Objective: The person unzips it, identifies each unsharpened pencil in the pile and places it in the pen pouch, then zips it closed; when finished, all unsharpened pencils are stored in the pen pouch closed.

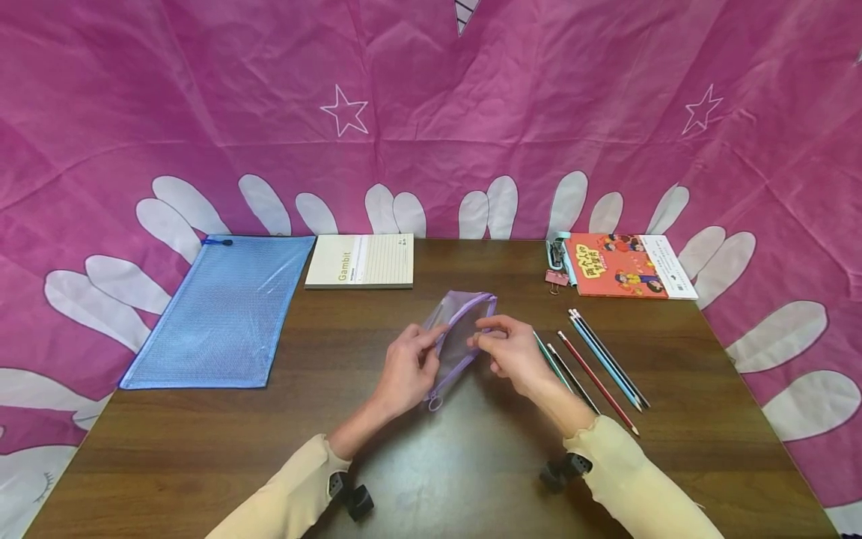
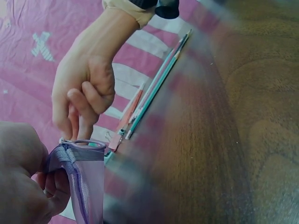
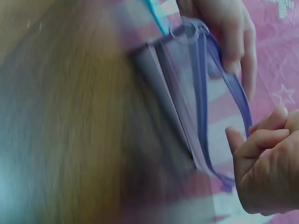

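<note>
Head view: left hand [image 1: 404,370] and right hand [image 1: 513,352] pinch purple pouch [image 1: 461,333] open.

pencils [image 1: 599,370] beside right, bare table [image 1: 471,479] near

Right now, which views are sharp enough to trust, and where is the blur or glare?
Head view: sharp and evenly lit, wide-angle bending at the edges, soft sheen on the table. Left wrist view: hands and pencils fairly clear, table smeared by motion. Right wrist view: worst, table a streaked blur, only the pouch rim readable.
</note>
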`<state>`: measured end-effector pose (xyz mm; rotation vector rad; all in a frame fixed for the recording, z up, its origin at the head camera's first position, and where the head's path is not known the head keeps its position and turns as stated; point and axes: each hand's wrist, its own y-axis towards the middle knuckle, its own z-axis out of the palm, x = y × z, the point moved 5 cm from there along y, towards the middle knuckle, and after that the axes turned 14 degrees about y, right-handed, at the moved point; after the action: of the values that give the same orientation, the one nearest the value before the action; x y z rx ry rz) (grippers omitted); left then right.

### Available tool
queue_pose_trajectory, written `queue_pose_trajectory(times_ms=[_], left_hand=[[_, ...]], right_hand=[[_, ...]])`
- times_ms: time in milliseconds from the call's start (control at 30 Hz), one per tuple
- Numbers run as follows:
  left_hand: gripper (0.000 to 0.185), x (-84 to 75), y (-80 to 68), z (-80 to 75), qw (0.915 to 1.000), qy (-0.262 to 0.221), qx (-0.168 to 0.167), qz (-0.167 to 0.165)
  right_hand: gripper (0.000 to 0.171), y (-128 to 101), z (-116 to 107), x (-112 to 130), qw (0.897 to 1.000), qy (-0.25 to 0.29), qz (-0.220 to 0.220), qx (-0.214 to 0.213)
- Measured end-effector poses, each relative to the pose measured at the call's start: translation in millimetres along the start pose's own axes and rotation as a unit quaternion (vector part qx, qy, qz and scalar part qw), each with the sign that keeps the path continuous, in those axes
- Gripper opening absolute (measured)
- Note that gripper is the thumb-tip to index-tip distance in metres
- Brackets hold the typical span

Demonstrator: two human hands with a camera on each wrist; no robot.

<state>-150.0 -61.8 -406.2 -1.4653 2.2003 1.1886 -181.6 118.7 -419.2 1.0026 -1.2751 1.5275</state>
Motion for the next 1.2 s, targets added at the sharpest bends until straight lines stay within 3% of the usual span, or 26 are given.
queue_pose_trajectory(times_ms=[233,433,667,833,967,1200], left_hand=[[0.045,0.8,-2.4,0.6,1.0000,0.000,0.008,-0.003],[0.043,0.7,-4.8,1.0,1.0000,-0.001,-0.003,0.003],[0.046,1.2,-3.4,-0.6,0.9999,-0.009,-0.007,0.004],[0.045,0.1,-1.4,0.2,0.9999,-0.006,-0.004,0.014],[0.045,-1.1,-0.3,-0.6,0.9998,-0.004,-0.010,0.013],[0.045,0.4,-0.6,0.2,0.9998,-0.007,-0.005,0.019]], right_hand=[[0.038,-3,-40,8,0.998,-0.054,0.010,0.008],[0.038,-8,-79,14,0.994,-0.106,0.020,0.015],[0.036,-11,-119,29,0.984,-0.180,-0.013,0.007],[0.033,-14,-147,44,0.960,-0.273,-0.055,-0.010],[0.030,-14,-163,52,0.932,-0.348,-0.097,-0.013],[0.026,-9,-182,44,0.888,-0.441,-0.129,-0.001]])
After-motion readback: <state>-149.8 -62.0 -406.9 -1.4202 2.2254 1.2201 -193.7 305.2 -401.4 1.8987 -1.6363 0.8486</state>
